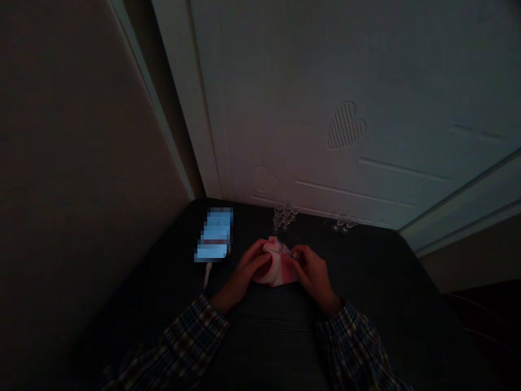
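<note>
A pink and white cloth (pixel 275 270) is bunched up between my hands, just above the dark tabletop. My left hand (pixel 249 267) grips its left side, fingers closed around the folds. At the cloth's right edge, my right hand (pixel 314 272) is closed in a pinch. A small shiny clear piece (pixel 293 254) shows at those fingertips, against the cloth; dim light hides its exact shape. Beyond my hands stands a cluster of several small clear glass-like pieces (pixel 284 216). A smaller group of similar clear pieces (pixel 345 223) is farther right.
A lit phone (pixel 215 234) with a blurred screen lies left of my hands, a white cable (pixel 207 276) running from its lower end. The dark table (pixel 277 336) meets a pale panel (pixel 285 108) with raised hearts at the back. A wall (pixel 81 163) rises along the left.
</note>
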Demonstrator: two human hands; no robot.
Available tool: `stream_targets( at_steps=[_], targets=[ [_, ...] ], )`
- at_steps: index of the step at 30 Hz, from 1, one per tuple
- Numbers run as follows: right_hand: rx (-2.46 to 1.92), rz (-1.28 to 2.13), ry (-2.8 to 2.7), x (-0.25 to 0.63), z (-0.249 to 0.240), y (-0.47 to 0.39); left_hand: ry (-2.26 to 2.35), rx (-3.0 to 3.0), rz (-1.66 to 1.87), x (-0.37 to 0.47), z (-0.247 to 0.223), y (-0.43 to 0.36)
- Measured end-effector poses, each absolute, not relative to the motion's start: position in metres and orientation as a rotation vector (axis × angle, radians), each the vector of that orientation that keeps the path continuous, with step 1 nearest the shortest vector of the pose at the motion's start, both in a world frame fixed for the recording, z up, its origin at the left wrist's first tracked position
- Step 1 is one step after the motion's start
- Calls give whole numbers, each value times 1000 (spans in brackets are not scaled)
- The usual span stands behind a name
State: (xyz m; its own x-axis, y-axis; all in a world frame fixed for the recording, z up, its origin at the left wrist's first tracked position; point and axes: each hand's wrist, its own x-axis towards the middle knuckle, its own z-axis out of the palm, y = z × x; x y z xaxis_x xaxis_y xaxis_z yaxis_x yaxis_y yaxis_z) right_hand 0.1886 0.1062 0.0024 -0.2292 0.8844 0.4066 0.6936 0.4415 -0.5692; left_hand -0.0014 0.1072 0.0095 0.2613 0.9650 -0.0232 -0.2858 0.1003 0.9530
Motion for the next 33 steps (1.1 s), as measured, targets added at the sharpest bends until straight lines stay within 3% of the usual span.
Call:
stream_targets(
  at_steps=[33],
  targets=[
    [-1220,356,-2023,191,4,103,924,1013,1127,-3,11,110]
  ],
)
